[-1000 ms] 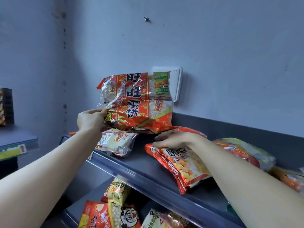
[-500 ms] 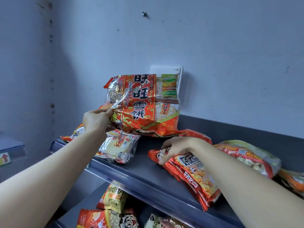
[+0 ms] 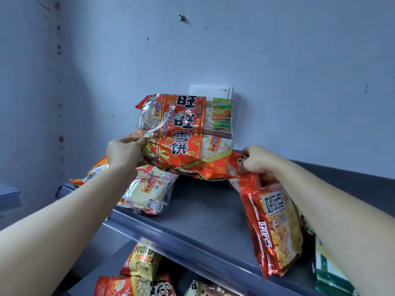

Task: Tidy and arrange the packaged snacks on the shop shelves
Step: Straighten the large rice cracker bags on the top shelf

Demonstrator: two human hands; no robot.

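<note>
A large red rice-cracker bag (image 3: 188, 133) stands upright at the back of the grey top shelf (image 3: 198, 210), leaning toward the wall. My left hand (image 3: 124, 153) pinches its lower left edge. My right hand (image 3: 256, 160) grips the top of a red and yellow snack bag (image 3: 275, 229), which hangs tilted off the shelf's right part. A smaller clear-and-red cracker pack (image 3: 147, 191) lies on the shelf under my left wrist.
A white router box (image 3: 213, 90) is fixed on the wall behind the big bag. More bags lie at the far left (image 3: 96, 169) and at the right edge (image 3: 329, 272). Several snack packs (image 3: 141, 261) fill the lower shelf.
My right hand has lifted the red and yellow bag by its top, so it went from lying flat to hanging tilted. The big red bag sits more upright near the wall.
</note>
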